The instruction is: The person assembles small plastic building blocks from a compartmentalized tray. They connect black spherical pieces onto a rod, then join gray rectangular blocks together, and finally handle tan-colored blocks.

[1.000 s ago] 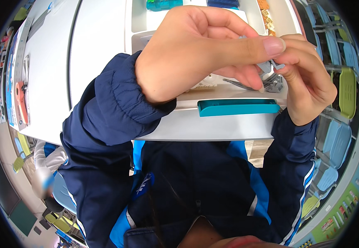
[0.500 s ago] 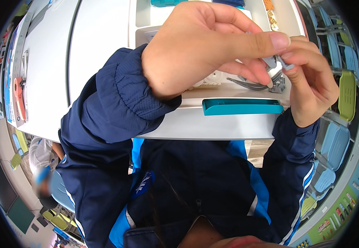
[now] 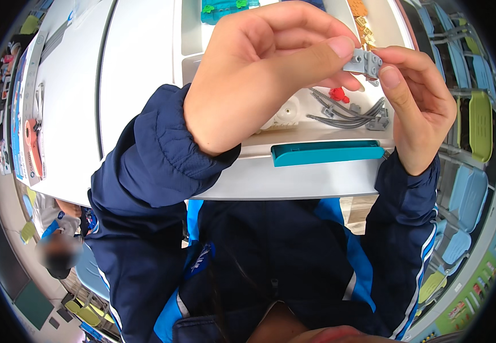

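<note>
Hands: left hand [image 3: 259, 74] and right hand [image 3: 419, 103] both pinch grey brick [image 3: 363, 62], raised above tray [image 3: 316, 132].
Handling: likely light, stiff, smooth; best pinched by its edges.
Tray near edge: grey cables [image 3: 339, 111], red piece [image 3: 338, 94], teal handle [image 3: 325, 153].

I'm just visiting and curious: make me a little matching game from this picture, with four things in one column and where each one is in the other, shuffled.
Things:
1. small grey piece
2. teal bar
3. red piece
4. orange booklet

Places:
A. far left on the white table
B. pinched between the left hand and the right hand
C. on the near edge of the tray, below the hands
D. in the tray, beside the grey ribbed hoses

Pairs: 1-B, 2-C, 3-D, 4-A
</note>
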Motion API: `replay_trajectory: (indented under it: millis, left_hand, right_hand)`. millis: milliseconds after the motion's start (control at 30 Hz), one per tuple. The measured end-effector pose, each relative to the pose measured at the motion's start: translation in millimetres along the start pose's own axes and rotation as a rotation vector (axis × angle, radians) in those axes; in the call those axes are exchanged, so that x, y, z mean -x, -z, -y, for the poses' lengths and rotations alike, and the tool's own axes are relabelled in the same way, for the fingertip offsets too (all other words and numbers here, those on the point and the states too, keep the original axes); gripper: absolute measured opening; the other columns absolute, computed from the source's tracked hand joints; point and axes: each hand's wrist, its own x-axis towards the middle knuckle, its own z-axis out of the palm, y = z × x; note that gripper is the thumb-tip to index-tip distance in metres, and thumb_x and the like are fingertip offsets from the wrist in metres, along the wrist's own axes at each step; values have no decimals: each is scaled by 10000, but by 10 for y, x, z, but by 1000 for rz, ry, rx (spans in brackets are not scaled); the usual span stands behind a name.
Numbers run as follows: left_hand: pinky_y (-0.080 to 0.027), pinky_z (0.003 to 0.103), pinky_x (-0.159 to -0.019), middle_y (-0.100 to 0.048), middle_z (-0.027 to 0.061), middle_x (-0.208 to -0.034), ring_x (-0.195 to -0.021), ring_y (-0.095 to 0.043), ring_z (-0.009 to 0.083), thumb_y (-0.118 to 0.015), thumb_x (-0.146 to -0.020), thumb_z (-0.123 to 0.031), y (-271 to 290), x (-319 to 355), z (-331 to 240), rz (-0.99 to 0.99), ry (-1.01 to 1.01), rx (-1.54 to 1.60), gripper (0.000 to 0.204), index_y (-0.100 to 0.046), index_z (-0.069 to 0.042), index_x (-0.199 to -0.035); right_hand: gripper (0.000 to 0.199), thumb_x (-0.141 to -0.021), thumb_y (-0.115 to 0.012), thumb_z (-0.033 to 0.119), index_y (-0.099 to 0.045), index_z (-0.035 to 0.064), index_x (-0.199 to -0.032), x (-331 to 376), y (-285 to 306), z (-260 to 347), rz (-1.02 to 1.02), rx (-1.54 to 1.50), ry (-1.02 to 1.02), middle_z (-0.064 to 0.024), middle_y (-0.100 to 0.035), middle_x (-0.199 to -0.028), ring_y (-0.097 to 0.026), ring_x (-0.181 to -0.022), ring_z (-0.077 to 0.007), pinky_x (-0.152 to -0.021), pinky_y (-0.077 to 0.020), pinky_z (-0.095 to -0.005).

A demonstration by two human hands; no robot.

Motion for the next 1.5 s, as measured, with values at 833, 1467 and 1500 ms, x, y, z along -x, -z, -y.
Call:
replay_trajectory:
  millis: [833, 1467, 1500]
  left_hand:
    - [-545, 320, -788, -642, 193, -1078, -874, -664, 233, -439, -978, -101, -137, 25, 80, -170, -289, -434, 296, -557, 27, -1218]
    - [-484, 322, -900, -651, 146, -1093, -1037, -627, 266, -721, -800, -50, -132, 29, 95, -303, -40, -533, 481, -486, 9, -1216]
    - [-474, 314, -903, -653, 140, -1085, -1031, -627, 259, -749, -775, -51, -150, 48, 91, -336, -26, -535, 505, -491, 6, -1205]
  right_hand:
    - [212, -895, -622, 54, -632, -39, -1085, -47, 189, -78, -214, -73, -32, -118, -679, -987, -643, -871, -148, -813, -480, -252]
    - [214, -718, -646, -96, -654, -41, -924, -27, 654, -122, 449, 828, -40, -136, -656, -894, -648, -728, -269, -628, -506, -292]
    - [215, -701, -659, -87, -652, -40, -910, -37, 660, -61, 464, 883, -37, -133, -654, -899, -645, -732, -274, -634, -509, -298]
